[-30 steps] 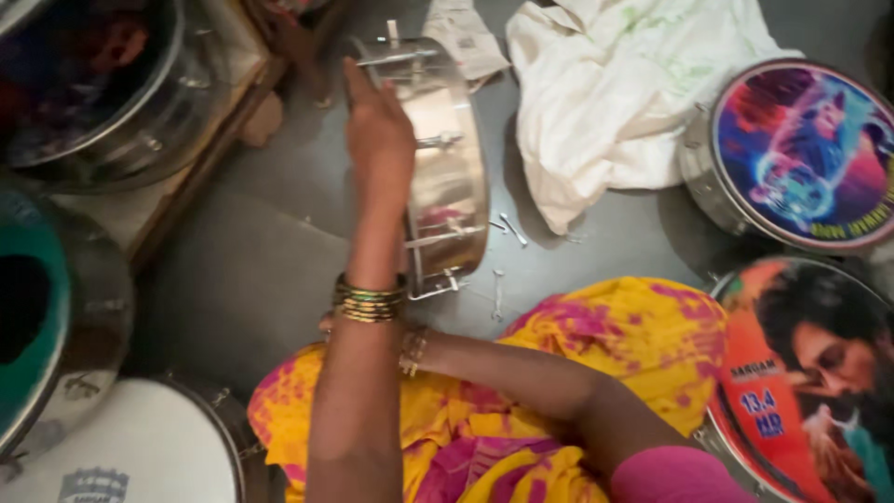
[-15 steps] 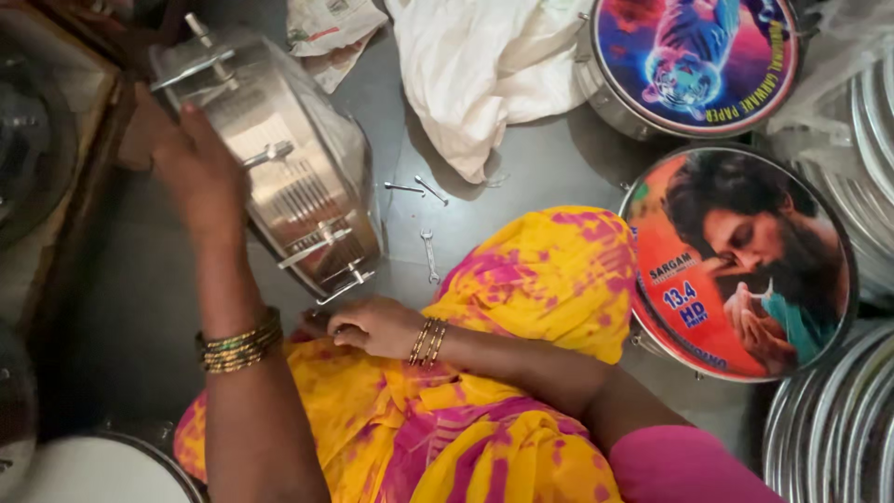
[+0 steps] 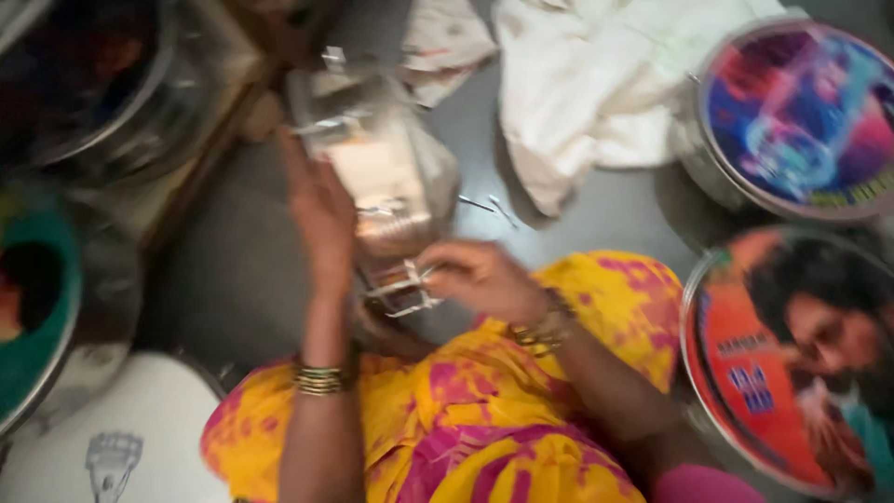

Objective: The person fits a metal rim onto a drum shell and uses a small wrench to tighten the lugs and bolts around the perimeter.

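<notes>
Steadying the metal drum shell (image 3: 377, 177) on edge over the grey floor (image 3: 223, 270), your left hand (image 3: 321, 219) lies flat and spread against its side. Your right hand (image 3: 480, 279) pinches a tension hook (image 3: 402, 291) at the near rim. Loose hooks (image 3: 489, 207) lie beside the white cloth (image 3: 605, 93).

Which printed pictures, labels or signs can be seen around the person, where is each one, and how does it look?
Upper drum picture: top right, round, blue and pink printed figure, blurred.
Lower drum picture: right edge, round, orange and red with a printed portrait.
White drum skin: bottom left, round, white with a small grey emblem.
Green-rimmed drum: left edge, only partly seen.
No packages or screens are visible.
</notes>
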